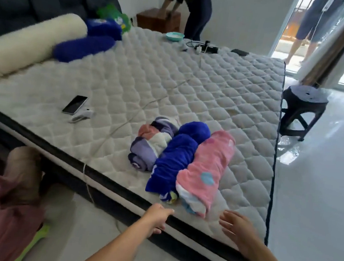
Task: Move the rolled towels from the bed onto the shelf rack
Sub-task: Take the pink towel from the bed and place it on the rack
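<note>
Quilted bed (192, 85) holds three rolled towels (176, 160); both hands near.

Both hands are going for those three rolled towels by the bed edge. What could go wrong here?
1. The pink towel and blue towel lie pressed together near the mattress edge; grabbing one may knock the other off.
2. Each roll's near end looks loose and might unroll when lifted.

The floor (318, 188) is shiny and pale, and the walls (242, 16) are white. A dark round stool (302, 110) stands beside the bed's corner. Daylight comes in through a glass door (287, 32) with a curtain (334, 47).
</note>
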Tool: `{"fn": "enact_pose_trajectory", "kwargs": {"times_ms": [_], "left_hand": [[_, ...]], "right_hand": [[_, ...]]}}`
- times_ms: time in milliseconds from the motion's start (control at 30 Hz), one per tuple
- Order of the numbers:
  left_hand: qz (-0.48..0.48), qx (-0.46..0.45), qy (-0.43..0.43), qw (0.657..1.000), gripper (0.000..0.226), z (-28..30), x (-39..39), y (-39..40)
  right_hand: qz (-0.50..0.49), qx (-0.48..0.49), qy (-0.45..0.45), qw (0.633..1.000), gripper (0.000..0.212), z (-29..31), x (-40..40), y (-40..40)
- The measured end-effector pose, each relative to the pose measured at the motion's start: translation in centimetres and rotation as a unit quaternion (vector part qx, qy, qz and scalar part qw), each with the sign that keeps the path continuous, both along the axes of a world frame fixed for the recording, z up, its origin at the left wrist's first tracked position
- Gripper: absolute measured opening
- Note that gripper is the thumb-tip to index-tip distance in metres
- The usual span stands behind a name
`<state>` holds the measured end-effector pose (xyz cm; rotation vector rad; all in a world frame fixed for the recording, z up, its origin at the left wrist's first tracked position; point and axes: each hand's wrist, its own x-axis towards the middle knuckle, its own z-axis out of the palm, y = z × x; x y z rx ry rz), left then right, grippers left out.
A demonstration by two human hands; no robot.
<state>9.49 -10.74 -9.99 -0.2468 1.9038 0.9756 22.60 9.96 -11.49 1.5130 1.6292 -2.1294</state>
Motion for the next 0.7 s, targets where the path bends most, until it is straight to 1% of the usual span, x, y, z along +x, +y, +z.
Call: {"fn": "enact_pose_trajectory", "kwargs": {"times_ms": [133, 267, 367, 467, 567, 633, 700], "left_hand": [[0.028, 0.018, -0.054, 0.998, 0.055, -1.3, -2.8, 3.6], [0.061, 0.032, -0.122, 0.99, 0.065, -3.0, -5.3, 7.3], [0.089, 0.02, -0.172, 0.981, 0.082, -3.5, -6.8, 10.0], [0.111, -0.007, -0.196, 0.974, 0.087, -3.4, -8.2, 12.2], [0.119, -0.039, -0.219, 0.968, 0.093, -3.5, -9.3, 13.3], [0.111, -0.06, -0.226, 0.966, 0.096, -3.6, -9.9, 13.8], [0.109, -0.077, -0.232, 0.963, 0.094, -3.6, -10.1, 14.1]], "right_hand": [[-0.046, -0.034, -0.011, 0.998, 0.018, -1.9, -3.5, 3.0], [-0.013, -0.05, -0.032, 0.998, 0.028, -3.6, -9.3, 6.7], [0.01, -0.036, -0.047, 0.998, 0.033, -4.3, -13.4, 9.7], [0.023, -0.02, -0.073, 0.997, 0.058, -5.3, -16.4, 12.4], [0.024, -0.034, -0.075, 0.996, 0.079, -6.1, -18.4, 13.8], [0.023, -0.045, -0.079, 0.996, 0.086, -6.3, -19.4, 14.0], [0.018, -0.065, -0.079, 0.995, 0.089, -6.7, -19.8, 13.8]]}}
